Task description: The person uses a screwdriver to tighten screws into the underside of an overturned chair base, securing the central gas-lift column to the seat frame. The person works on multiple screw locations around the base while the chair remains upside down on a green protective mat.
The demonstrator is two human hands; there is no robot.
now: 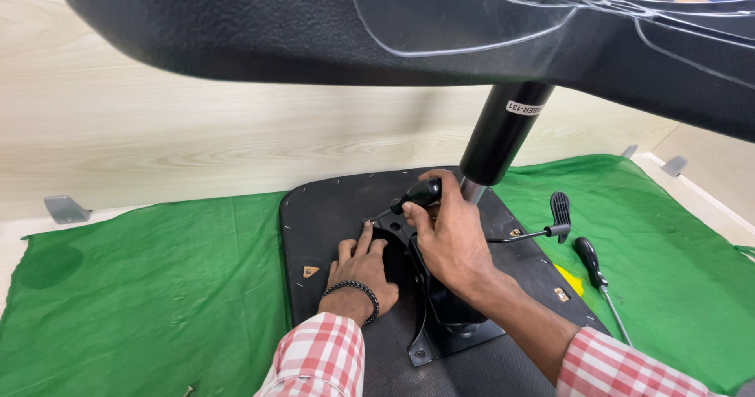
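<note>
Black-handled screwdriver [415, 196], stubby and glossy, gripped in closed right hand [450, 236], shaft angled down-left to the black metal mechanism plate [440, 318] at centre of an upturned black seat base [330, 208]. Left hand [360, 270], fingers flat and open, pressed on the plate just left of the tip. Lever with black paddle [557, 212] to the right; second screwdriver [596, 275] lying on green cloth [157, 287] further right.

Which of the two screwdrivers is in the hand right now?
The black-handled screwdriver on the chair's mechanism plate, gripped by the right hand. The other screwdriver lies untouched on the green cloth, to the right.
</note>
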